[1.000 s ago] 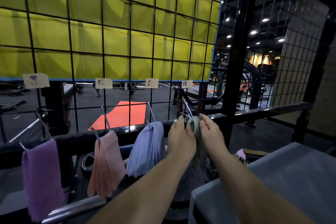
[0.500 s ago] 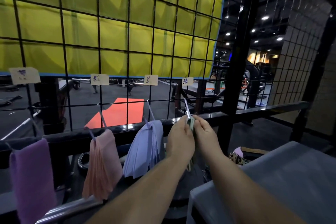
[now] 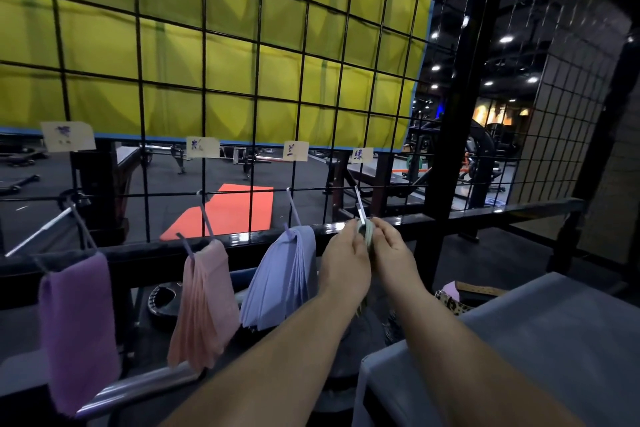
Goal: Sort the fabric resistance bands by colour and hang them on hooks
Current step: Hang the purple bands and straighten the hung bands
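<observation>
Three bundles hang on the wire grid (image 3: 258, 80): purple bands (image 3: 78, 329), pink bands (image 3: 204, 305), blue bands (image 3: 284, 274). The left hand (image 3: 343, 267) and right hand (image 3: 394, 260) both pinch the green bands (image 3: 367, 231) with curled fingertips, beside the fourth hook (image 3: 359, 204).

The scene is looking dim. Small ceiling lamps (image 3: 505, 39) are glowing to the right of the yellow sheet (image 3: 221, 55), glare is glinting off the rail (image 3: 239, 238) below it, and the grid wires (image 3: 259, 42) are bowing toward the frame edges.

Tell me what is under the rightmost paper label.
A hook, and green bands pinched by the left hand and right hand at its tip; the hands hide most of them.
</observation>
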A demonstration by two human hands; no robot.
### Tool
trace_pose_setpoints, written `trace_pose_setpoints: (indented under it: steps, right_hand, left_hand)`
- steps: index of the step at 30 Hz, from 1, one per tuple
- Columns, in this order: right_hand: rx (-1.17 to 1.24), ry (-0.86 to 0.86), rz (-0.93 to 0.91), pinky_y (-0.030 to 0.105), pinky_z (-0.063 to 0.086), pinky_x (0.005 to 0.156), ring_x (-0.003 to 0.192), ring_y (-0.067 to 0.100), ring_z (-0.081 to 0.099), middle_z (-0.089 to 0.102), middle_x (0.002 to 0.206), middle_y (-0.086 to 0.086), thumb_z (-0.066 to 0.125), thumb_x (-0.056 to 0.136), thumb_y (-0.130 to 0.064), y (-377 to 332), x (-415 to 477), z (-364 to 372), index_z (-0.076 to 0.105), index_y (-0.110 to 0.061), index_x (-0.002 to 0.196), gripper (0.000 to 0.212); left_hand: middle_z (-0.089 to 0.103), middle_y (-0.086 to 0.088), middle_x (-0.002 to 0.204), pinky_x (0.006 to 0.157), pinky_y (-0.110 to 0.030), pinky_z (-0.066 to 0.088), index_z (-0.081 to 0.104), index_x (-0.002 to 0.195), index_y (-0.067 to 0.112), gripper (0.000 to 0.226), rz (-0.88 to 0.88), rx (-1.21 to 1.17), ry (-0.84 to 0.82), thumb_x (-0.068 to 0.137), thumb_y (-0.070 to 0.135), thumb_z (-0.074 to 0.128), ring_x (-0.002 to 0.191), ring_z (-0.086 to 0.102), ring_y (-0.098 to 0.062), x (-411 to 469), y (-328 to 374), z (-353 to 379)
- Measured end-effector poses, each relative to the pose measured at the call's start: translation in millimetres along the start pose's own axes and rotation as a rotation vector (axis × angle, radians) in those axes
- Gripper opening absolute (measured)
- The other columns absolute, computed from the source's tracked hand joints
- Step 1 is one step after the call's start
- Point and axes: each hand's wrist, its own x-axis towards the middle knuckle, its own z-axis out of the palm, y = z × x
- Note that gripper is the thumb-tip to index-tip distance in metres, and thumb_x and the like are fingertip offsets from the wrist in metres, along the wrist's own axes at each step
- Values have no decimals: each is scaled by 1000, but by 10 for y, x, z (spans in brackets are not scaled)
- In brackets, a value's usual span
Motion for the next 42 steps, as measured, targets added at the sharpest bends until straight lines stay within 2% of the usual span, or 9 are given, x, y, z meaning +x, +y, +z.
trace_pose_setpoints:
  steps: [10,14,19,21,24,26,31,34,42]
  right_hand:
    - [-172,24,-89,34,35,110,129,17,44,44,142,1,38,104,-31,-177,-150,-103,50,-30,140,38]
    - [-190,54,-123,34,33,112,128,13,44,44,143,-1,40,103,-30,-245,-237,-103,53,-24,138,38]
    - [-444,153,-328,41,39,104,119,20,51,64,120,-5,37,97,-37,-396,-369,9,67,-24,119,39]
    - [-390,89,-330,34,42,100,115,17,52,64,118,-3,42,101,-29,-441,-420,111,67,-22,118,31]
    - [-284,-27,-287,11,37,85,111,9,52,59,120,-4,46,102,-22,-504,-501,297,64,-19,123,28]
    - [-263,-81,-270,10,33,83,112,6,50,59,122,-5,46,102,-20,-531,-533,414,62,-16,128,30]
    - [-270,-146,-231,17,35,92,112,7,49,59,130,-2,44,103,-22,-555,-582,600,59,-15,132,33]
    - [-292,-138,-227,26,41,100,117,14,54,61,130,2,45,103,-24,-549,-561,650,61,-15,130,33]
    - [-174,-157,-171,27,49,88,100,12,62,67,108,-3,51,100,-25,-532,-577,672,68,-15,115,24]
  left_hand:
    - [44,4,148,109,-24,26,40,146,20,44,-27,-37,27,103,29,38,137,38,-12,-82,2,-118]
    - [53,1,139,98,-20,31,47,141,15,40,53,-13,56,103,25,39,129,46,-15,-187,45,-234]
    - [61,5,110,79,-9,32,62,122,10,29,247,55,174,102,18,43,98,49,-5,-333,-30,-426]
    - [62,3,105,76,-4,32,65,114,11,24,315,70,283,99,13,46,95,50,-6,-366,-125,-537]
    - [56,-3,108,84,-15,31,60,114,7,21,276,109,415,95,9,50,104,51,-21,-373,-246,-718]
    - [54,-8,120,91,-18,26,56,122,7,27,185,125,443,95,8,50,117,45,-26,-357,-265,-824]
    - [45,-3,145,110,-32,32,41,144,17,47,61,143,294,99,7,40,135,37,-20,-275,-307,-926]
    - [47,-1,145,101,-22,32,40,146,21,47,15,119,220,101,9,36,132,42,-18,-225,-346,-934]
    - [56,-2,134,88,-12,27,55,136,19,39,102,175,185,99,10,45,122,48,-17,-130,-435,-972]
